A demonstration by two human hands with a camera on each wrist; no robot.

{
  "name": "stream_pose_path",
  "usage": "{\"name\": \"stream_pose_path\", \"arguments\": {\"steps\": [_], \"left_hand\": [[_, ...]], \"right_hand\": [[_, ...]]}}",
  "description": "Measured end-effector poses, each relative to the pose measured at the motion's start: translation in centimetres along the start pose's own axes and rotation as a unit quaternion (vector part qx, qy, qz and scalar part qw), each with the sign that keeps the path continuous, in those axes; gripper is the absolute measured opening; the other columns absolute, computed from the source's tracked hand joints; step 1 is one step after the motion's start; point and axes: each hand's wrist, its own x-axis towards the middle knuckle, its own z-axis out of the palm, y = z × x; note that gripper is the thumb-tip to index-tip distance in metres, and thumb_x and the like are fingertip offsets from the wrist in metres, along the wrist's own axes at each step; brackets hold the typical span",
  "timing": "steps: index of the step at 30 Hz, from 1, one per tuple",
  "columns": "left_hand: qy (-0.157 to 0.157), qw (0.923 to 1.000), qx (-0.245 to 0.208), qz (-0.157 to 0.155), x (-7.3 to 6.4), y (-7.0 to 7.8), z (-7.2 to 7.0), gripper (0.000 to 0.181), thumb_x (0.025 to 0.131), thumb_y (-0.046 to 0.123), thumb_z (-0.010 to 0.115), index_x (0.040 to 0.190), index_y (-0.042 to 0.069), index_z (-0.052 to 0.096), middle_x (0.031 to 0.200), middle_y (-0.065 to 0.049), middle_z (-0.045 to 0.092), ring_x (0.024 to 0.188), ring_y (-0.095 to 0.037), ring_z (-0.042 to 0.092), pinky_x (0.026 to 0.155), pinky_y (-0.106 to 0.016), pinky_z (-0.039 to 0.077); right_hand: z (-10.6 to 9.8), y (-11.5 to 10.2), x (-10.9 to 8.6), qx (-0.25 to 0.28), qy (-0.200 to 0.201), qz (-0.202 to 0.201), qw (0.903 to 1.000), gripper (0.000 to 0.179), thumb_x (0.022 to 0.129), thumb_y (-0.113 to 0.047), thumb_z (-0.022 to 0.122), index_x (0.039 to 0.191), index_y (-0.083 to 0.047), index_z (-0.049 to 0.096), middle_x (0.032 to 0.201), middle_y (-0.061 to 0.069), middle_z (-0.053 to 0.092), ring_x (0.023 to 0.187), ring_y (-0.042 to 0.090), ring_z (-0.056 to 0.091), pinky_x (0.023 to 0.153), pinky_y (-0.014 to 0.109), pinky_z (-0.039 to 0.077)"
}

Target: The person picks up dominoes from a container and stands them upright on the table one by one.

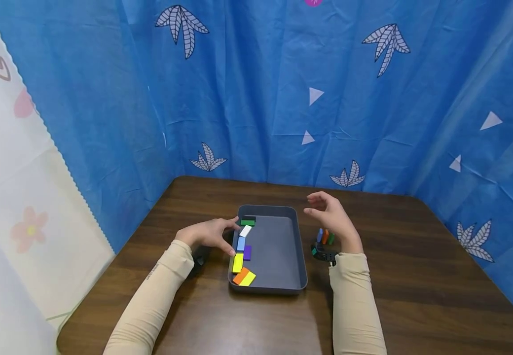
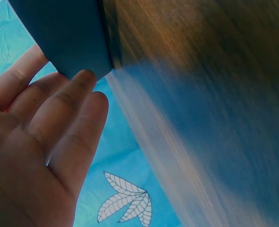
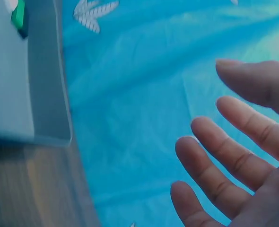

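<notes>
A dark grey tray (image 1: 278, 288) holds several coloured blocks along its left side. From back to front these include a green block (image 1: 247, 223), a white block (image 1: 245, 231), a light blue block (image 1: 240, 244), a purple block (image 1: 247, 253) and a yellow block (image 1: 238, 263). My left hand (image 1: 209, 233) is at the tray's left rim, thumb beside the yellow and light blue blocks. In the left wrist view its extended fingers (image 2: 66, 101) overlap the tray's outer wall (image 2: 68, 38). Raised beyond the tray's right side, my right hand (image 1: 331, 214) has spread, loosely bent fingers and holds nothing.
Right of the tray, a blue block (image 1: 320, 235), an orange block (image 1: 325, 236) and a green block (image 1: 331, 238) stand beneath the right wrist. An orange block (image 1: 240, 275) and another yellow block (image 1: 248, 279) lie in the tray's front left corner. A blue curtain (image 1: 274, 98) hangs behind the wooden table (image 1: 416, 276).
</notes>
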Motion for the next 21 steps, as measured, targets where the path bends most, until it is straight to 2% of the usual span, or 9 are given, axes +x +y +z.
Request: {"name": "stream_pose_path", "arguments": {"steps": [6, 14, 16, 21], "left_hand": [[-0.001, 0.9999, -0.012, -0.005, 0.2, 0.1, 0.0, 0.085, 0.057, 0.049, 0.078, 0.130, 0.023, 0.045, 0.149, 0.006, 0.014, 0.134, -0.024, 0.022, 0.103, -0.050, 0.028], [0.000, 0.9998, -0.009, -0.020, 0.0, 0.4, -0.1, 0.084, 0.057, 0.049, 0.077, 0.131, 0.024, 0.045, 0.149, 0.009, 0.014, 0.134, -0.024, 0.022, 0.103, -0.053, 0.026], [-0.001, 0.9997, -0.011, -0.023, -0.1, 0.4, -0.1, 0.084, 0.058, 0.049, 0.077, 0.131, 0.025, 0.044, 0.149, 0.009, 0.014, 0.134, -0.024, 0.022, 0.102, -0.054, 0.026], [-0.005, 0.9997, -0.012, -0.020, 0.1, 0.1, -0.1, 0.084, 0.058, 0.049, 0.077, 0.131, 0.024, 0.045, 0.149, 0.007, 0.014, 0.134, -0.023, 0.022, 0.102, -0.054, 0.026]], "right_hand": [[1.6, -2.3, 0.4, 0.017, -0.058, -0.040, 0.9974, 0.035, 0.081, -0.024, 0.064, 0.112, -0.012, 0.053, 0.109, 0.009, 0.056, 0.096, 0.022, 0.054, 0.079, 0.036, 0.049], [4.7, -6.4, 1.0, -0.010, -0.169, -0.067, 0.9834, 0.034, 0.080, -0.013, 0.066, 0.111, -0.006, 0.055, 0.108, 0.011, 0.056, 0.100, 0.030, 0.052, 0.080, 0.035, 0.048], [5.8, -6.6, 1.3, -0.021, -0.198, -0.068, 0.9775, 0.035, 0.079, -0.013, 0.066, 0.112, -0.005, 0.055, 0.110, 0.012, 0.056, 0.102, 0.030, 0.052, 0.082, 0.036, 0.049], [8.7, -4.3, 2.6, -0.048, -0.263, -0.056, 0.9618, 0.040, 0.076, -0.025, 0.070, 0.112, -0.014, 0.057, 0.112, 0.008, 0.056, 0.108, 0.031, 0.049, 0.087, 0.037, 0.046]]}}
